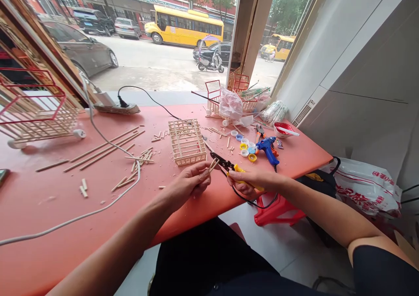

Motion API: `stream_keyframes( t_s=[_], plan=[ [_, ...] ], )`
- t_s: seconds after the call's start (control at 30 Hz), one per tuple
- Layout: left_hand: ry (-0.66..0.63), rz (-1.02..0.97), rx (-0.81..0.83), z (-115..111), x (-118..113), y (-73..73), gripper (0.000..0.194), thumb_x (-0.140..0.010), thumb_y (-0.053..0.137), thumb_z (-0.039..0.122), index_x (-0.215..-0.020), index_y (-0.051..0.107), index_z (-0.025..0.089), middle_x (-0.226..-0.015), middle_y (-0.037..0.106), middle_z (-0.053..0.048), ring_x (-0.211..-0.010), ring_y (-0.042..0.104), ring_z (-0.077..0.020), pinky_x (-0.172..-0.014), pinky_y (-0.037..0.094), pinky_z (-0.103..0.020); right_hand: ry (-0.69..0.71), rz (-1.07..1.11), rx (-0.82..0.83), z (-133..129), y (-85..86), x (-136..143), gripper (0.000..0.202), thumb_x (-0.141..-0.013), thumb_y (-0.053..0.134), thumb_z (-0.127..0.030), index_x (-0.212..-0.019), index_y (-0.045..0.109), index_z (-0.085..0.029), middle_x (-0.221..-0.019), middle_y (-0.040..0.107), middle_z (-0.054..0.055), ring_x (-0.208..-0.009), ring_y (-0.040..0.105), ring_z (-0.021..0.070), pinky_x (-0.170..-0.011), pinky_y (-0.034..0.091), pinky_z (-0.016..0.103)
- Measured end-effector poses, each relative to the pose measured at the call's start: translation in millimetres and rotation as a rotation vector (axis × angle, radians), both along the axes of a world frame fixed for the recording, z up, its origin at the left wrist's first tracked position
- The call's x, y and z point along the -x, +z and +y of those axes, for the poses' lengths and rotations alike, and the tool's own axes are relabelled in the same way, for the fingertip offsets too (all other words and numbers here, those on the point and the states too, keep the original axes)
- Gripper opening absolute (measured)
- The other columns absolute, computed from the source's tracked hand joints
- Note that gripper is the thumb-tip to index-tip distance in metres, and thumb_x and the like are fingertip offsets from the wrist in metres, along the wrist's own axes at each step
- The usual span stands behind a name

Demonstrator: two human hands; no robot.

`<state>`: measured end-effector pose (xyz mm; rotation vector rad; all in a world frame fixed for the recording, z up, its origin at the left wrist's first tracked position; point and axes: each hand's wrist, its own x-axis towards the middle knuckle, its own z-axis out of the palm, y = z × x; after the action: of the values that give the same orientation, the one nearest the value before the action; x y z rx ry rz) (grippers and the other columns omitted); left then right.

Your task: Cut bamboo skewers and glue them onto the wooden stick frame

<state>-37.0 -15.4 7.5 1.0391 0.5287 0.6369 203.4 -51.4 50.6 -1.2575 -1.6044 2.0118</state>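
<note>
"So, which step do we have in hand?"

"We seem to be trimming or sizing sticks. Our left hand is pinched closed on a few thin wooden sticks, and our right hand is wrapped round the yellow-handled pliers, whose dark head is right by the stick ends."

"Do we have the sticks between the jaws?"

"We can't quite tell; fingers and tool crowd together there."

"And where's our slatted wooden frame?"

"On the pink table, just beyond our left hand, with loose sticks to its left and the blue glue gun to its right."

"What does the next move call for, in our view?"

"Lining one stick up squarely in the jaws, keeping our left fingertips clear of them, and holding the piece firmly so that a squeeze wouldn't twist or flick it."
</note>
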Motion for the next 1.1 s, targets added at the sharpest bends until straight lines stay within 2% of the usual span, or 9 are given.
stream_keyframes(
  t_s=[0.07, 0.2, 0.27, 0.4, 0.57, 0.77, 0.9, 1.0, 1.1],
  plan=[
    [0.017, 0.032, -0.045, 0, -1, 0.6, 0.040, -0.086, 0.077, 0.048, -0.111, 0.067, 0.017, -0.062, 0.044, 0.006, -0.048, 0.032, -0.0065, -0.043, 0.024, -0.019, 0.040, 0.053, 0.058, 2, 1.1, -1, 0.055, -0.090, 0.053, -0.076, -0.089, 0.049, -0.021, -0.057, 0.039, -0.010, -0.046, 0.033, 0.0080, -0.047, 0.030, 0.022],
    [0.053, 0.024, -0.043, -3, -3, 2.9, 0.038, -0.086, 0.077, 0.050, -0.102, 0.066, 0.018, -0.068, 0.044, 0.005, -0.051, 0.032, -0.0057, -0.046, 0.021, -0.019, 0.109, -0.065, -0.181, 4, 11.2, -3, 0.057, -0.094, 0.049, -0.074, -0.099, 0.055, -0.018, -0.073, 0.058, -0.002, -0.060, 0.050, 0.0108, -0.060, 0.043, 0.026],
    [0.056, 0.007, -0.054, -5, -4, 4.1, 0.039, -0.085, 0.078, 0.050, -0.104, 0.067, 0.018, -0.066, 0.038, 0.007, -0.052, 0.026, -0.0053, -0.047, 0.017, -0.019, 0.128, -0.157, -0.281, 4, 17.0, -4, 0.057, -0.094, 0.048, -0.074, -0.100, 0.057, -0.017, -0.077, 0.058, -0.001, -0.066, 0.051, 0.0119, -0.065, 0.044, 0.026],
    [0.052, -0.027, -0.058, -7, -5, 6.1, 0.043, -0.086, 0.078, 0.048, -0.114, 0.068, 0.018, -0.065, 0.034, 0.008, -0.051, 0.021, -0.0052, -0.048, 0.014, -0.021, 0.146, -0.287, -0.340, 1, 27.4, -4, 0.055, -0.096, 0.046, -0.071, -0.103, 0.058, -0.018, -0.087, 0.061, 0.002, -0.078, 0.058, 0.0169, -0.074, 0.050, 0.031],
    [0.049, -0.070, -0.017, -9, -6, 8.5, 0.043, -0.085, 0.079, 0.046, -0.116, 0.067, 0.019, -0.064, 0.035, 0.008, -0.049, 0.021, -0.0042, -0.047, 0.013, -0.019, 0.060, -0.525, -0.623, -4, 29.8, 1, 0.049, -0.097, 0.050, -0.065, -0.109, 0.061, -0.019, -0.111, 0.065, 0.009, -0.103, 0.059, 0.0259, -0.095, 0.046, 0.040],
    [0.065, -0.087, 0.026, -10, -6, 9.5, 0.040, -0.084, 0.081, 0.046, -0.111, 0.066, 0.020, -0.063, 0.037, 0.009, -0.048, 0.022, -0.0031, -0.046, 0.014, -0.017, -0.022, -0.596, -0.712, -9, 17.1, 11, 0.047, -0.099, 0.046, -0.062, -0.111, 0.059, -0.018, -0.100, 0.064, 0.007, -0.093, 0.057, 0.0236, -0.087, 0.044, 0.037],
    [0.064, -0.102, 0.041, -10, -7, 8.2, 0.037, -0.085, 0.080, 0.044, -0.111, 0.066, 0.021, -0.063, 0.038, 0.009, -0.048, 0.021, -0.0029, -0.046, 0.015, -0.016, -0.101, -0.571, -0.752, -12, 10.3, 14, 0.044, -0.099, 0.048, -0.062, -0.098, 0.057, -0.019, -0.085, 0.058, 0.002, -0.079, 0.051, 0.0181, -0.074, 0.040, 0.032],
    [0.041, -0.120, 0.071, -9, -7, 7.9, 0.037, -0.084, 0.081, 0.043, -0.110, 0.067, 0.021, -0.064, 0.039, 0.008, -0.048, 0.021, -0.0027, -0.046, 0.015, -0.015, -0.113, -0.401, -0.623, -11, 3.8, 14, 0.050, -0.096, 0.049, -0.069, -0.085, 0.051, -0.020, -0.070, 0.047, -0.003, -0.064, 0.041, 0.0128, -0.060, 0.034, 0.027],
    [0.017, -0.136, 0.104, -7, -6, 8.1, 0.034, -0.084, 0.082, 0.041, -0.108, 0.068, 0.021, -0.066, 0.041, 0.007, -0.049, 0.022, -0.0026, -0.046, 0.016, -0.014, -0.093, -0.063, -0.197, -10, -2.8, 13, 0.054, -0.091, 0.050, -0.076, -0.088, 0.046, -0.022, -0.061, 0.032, -0.010, -0.050, 0.026, 0.0083, -0.046, 0.023, 0.022]
  ],
)
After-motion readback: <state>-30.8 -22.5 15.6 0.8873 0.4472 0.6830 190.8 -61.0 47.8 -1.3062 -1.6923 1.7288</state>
